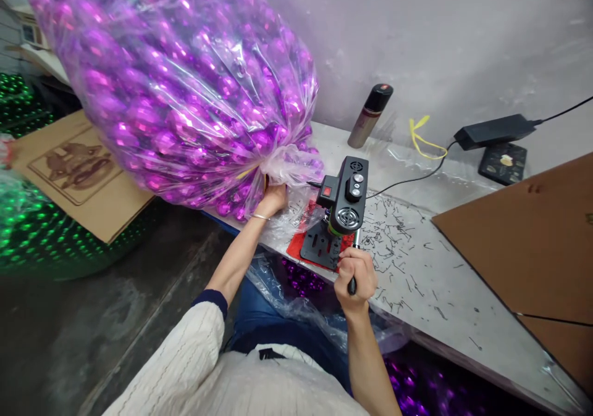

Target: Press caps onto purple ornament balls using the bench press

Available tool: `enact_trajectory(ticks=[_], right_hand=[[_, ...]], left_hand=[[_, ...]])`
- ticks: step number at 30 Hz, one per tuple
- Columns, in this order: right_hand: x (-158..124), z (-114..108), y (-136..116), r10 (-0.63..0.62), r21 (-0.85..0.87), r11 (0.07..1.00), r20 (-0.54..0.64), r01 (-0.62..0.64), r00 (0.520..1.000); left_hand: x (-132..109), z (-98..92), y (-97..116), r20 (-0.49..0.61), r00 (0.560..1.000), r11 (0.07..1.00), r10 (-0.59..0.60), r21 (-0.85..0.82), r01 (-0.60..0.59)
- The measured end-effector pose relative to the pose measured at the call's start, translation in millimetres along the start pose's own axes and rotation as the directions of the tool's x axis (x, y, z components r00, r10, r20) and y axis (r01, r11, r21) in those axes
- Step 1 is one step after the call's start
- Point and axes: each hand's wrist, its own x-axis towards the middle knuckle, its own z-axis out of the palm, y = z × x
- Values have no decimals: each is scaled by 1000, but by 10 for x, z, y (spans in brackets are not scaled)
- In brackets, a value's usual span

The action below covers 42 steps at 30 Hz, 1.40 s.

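Note:
A large clear plastic bag full of shiny purple balls lies across the left of the table, its gathered neck facing me. My left hand is closed at that neck; its fingertips are hidden in the plastic. Beside it stands a small black bench machine with round fan vents, knobs, a red switch and a slotted base plate. My right hand is wrapped round the black-tipped lever handle on the machine's near side. A red sheet lies under the base.
Thin dark scraps litter the white table. Behind are a spray can, a yellow tie and a black power adapter with its cord. Cardboard stands at right; a cardboard box and green balls are at left.

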Motion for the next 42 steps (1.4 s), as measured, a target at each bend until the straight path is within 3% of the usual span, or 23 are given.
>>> enact_trajectory(ticks=[3, 6, 7, 9, 12, 15, 19, 24, 29, 31, 34, 38, 42], right_hand=[[4, 5, 3, -8, 4, 1000, -3, 8, 1000], [22, -5, 5, -26, -2, 1000, 11, 26, 1000], [30, -11, 6, -30, -5, 1000, 14, 30, 999], [49, -22, 4, -36, -13, 999, 17, 36, 999], [89, -39, -6, -33, -34, 999, 15, 34, 999], [147, -54, -25, -30, -46, 998, 9, 30, 1000], [244, -78, -56, -10, -43, 999, -3, 10, 1000], [315, -106, -78, 13, -32, 999, 10, -12, 1000], [302, -118, -84, -3, -68, 998, 30, 5, 1000], [299, -122, -89, -2, -89, 996, 38, 5, 999], [303, -126, -98, 0, -107, 994, 42, 4, 999], [293, -129, -99, -10, -88, 996, 38, 14, 999], [266, -128, -92, -3, -74, 997, 40, 6, 999]], left_hand=[[-257, -86, 74, 50, 998, 995, -30, -94, 34], [-537, -132, 203, 21, 996, 912, -92, -399, 93], [-638, -139, 250, 16, 991, 836, -132, -536, 120], [-850, -144, 341, 73, 973, 591, -218, -784, 191], [-1159, -130, 468, 219, 944, 218, -249, -936, 275], [-1385, -59, 590, 289, 936, 91, -201, -946, 312], [-1502, 176, 755, 276, 937, 183, -215, -931, 317], [-1485, 470, 891, 100, 968, 360, -232, -915, 181], [-1467, 540, 900, -85, 987, 726, -137, -687, 41], [-1452, 527, 893, -129, 987, 825, -95, -566, 5], [-1418, 501, 887, -135, 991, 880, 13, -469, -76], [-1394, 535, 885, -117, 976, 871, 182, -442, -215], [-1402, 646, 867, -107, 978, 851, 180, -482, -209]])
